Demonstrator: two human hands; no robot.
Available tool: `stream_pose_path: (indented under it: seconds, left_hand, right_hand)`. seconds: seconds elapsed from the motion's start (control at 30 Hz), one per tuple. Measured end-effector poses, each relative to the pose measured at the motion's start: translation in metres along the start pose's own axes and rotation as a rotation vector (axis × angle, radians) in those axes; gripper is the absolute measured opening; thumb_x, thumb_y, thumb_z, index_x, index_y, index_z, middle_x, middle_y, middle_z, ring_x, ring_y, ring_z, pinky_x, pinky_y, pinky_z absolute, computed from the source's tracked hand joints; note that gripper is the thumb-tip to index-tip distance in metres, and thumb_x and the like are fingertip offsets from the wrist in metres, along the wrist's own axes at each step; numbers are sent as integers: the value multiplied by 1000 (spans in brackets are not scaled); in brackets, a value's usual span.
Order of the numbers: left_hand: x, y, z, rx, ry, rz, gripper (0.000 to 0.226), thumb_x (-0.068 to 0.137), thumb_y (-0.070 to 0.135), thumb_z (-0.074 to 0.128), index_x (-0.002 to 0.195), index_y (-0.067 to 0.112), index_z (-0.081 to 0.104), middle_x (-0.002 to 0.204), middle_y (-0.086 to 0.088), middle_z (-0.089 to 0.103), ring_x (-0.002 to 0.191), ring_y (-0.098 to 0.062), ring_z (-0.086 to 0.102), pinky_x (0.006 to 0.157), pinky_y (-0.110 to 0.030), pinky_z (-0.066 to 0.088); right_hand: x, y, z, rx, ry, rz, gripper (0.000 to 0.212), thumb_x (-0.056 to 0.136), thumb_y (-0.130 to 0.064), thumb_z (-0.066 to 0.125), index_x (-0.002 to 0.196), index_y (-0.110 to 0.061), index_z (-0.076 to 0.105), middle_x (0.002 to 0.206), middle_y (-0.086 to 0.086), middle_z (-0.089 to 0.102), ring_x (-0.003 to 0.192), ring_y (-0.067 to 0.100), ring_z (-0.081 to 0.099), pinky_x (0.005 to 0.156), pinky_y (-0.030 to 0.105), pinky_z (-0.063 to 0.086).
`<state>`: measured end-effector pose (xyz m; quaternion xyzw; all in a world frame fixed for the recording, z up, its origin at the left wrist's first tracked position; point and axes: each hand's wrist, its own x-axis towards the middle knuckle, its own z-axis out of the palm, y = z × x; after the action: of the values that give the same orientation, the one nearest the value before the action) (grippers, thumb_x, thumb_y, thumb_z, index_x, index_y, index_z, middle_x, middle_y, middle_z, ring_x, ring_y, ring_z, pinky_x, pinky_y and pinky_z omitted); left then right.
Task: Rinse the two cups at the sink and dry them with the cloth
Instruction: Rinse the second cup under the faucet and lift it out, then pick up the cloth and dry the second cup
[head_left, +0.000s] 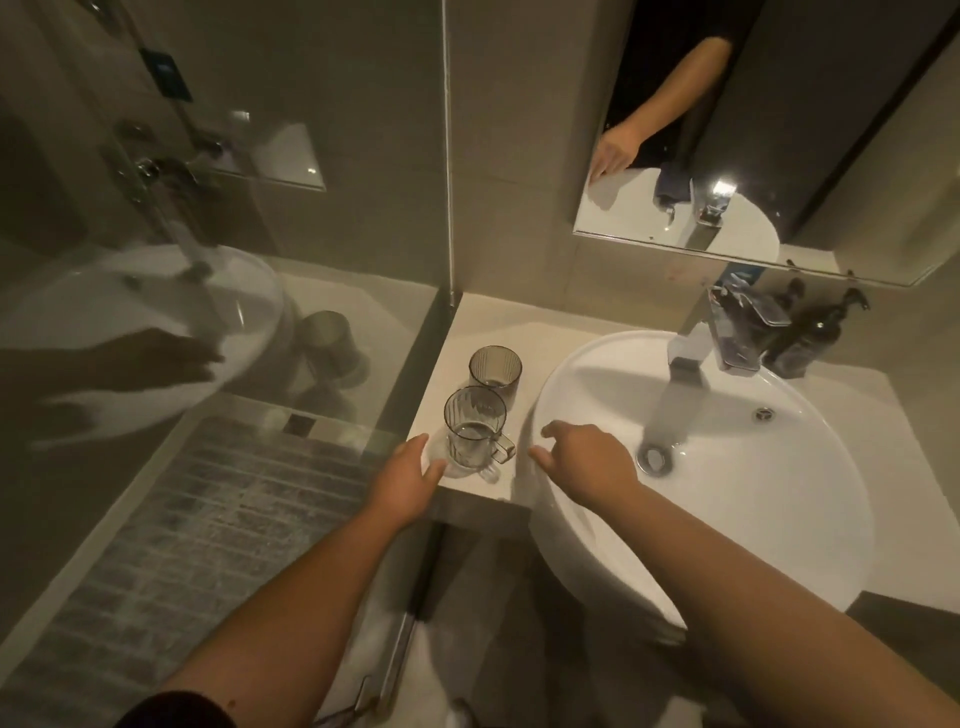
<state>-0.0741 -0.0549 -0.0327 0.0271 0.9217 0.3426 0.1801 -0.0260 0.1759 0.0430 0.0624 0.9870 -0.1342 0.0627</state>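
Two clear ribbed cups stand on the pale counter (467, 322) left of the round white sink (779, 509). The near cup (474, 427) has a handle pointing right; the far cup (495, 368) stands just behind it. My left hand (410, 480) is at the near cup's lower left with fingers apart, at or almost at its base. My right hand (587, 460) hovers over the sink's left rim, fingers spread, holding nothing. A dark cloth shows only in the mirror (670, 184), draped at the sink's front edge.
A chrome tap (696, 348) stands at the back of the sink, with the drain (652, 457) below its spout. Dark pump bottles (810, 338) stand behind it. A glass shower screen (208, 260) borders the counter on the left, with a textured mat (197, 525) on the floor beyond.
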Motion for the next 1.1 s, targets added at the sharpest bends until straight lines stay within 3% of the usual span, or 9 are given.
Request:
stream_pose_path:
  seconds: [0.2,0.27,0.43,0.53,0.7,0.8,0.9,1.0,1.1]
  left_hand:
    - [-40,41,10,-1,357,163,31,95,16,53,124,8,61,125,-18,55,110,-37,58,94,-50,48]
    - [-58,70,20,24,363,300,33,90,17,52,120,7,63,119,-18,59,107,-37,57,93,-48,47]
    - [-97,142,71,93,-41,597,35,95,23,51,127,13,61,125,-7,63,115,-24,59,99,-40,47]
    - [-121,171,108,332,-244,680,40,99,32,49,138,24,52,142,1,54,129,-19,50,111,-38,39]
    - [-132,188,142,545,-501,804,53,94,29,44,147,28,42,153,-2,46,136,-23,45,109,-46,40]
    - [-132,182,154,560,-535,741,50,90,27,45,139,36,45,138,3,60,120,-21,58,95,-46,49]
    - [-137,179,158,559,-495,708,54,86,26,44,138,41,43,134,3,62,117,-22,60,93,-44,50]
    - [-138,180,158,550,-504,634,49,90,22,46,135,42,46,135,3,63,117,-23,60,95,-44,49]
    - [-131,177,158,554,-491,537,49,97,18,45,144,30,48,144,-2,57,129,-24,54,107,-39,42]
  right_hand:
    - [-63,84,-36,108,10,136,32,93,-43,55,117,-25,65,107,-5,71,96,17,64,82,31,48]
    - [-90,111,-39,106,2,191,30,92,-42,57,114,-25,67,111,-6,69,96,16,63,83,30,47]
    - [-155,156,-37,74,-99,206,34,93,-42,57,122,-26,62,126,-6,62,110,15,58,95,29,43]
    - [-189,165,-25,-65,-93,27,34,92,-50,53,116,-29,61,121,-5,63,104,12,55,95,27,43]
    - [-227,168,9,-155,23,-173,78,63,-56,79,124,-14,55,125,8,62,113,27,60,96,41,50]
    - [-232,173,33,-210,-28,-208,100,60,-55,82,138,-6,42,141,16,51,130,35,48,107,48,39]
    - [-232,176,44,-256,-42,-213,98,68,-44,80,145,-5,35,151,18,38,140,36,35,113,53,22]
    - [-228,176,46,-276,-25,-306,88,72,-29,77,145,-3,35,151,20,38,138,38,37,111,56,21]
    - [-219,180,50,-277,-29,-315,81,76,-21,75,145,-3,36,147,19,44,135,36,43,112,55,27]
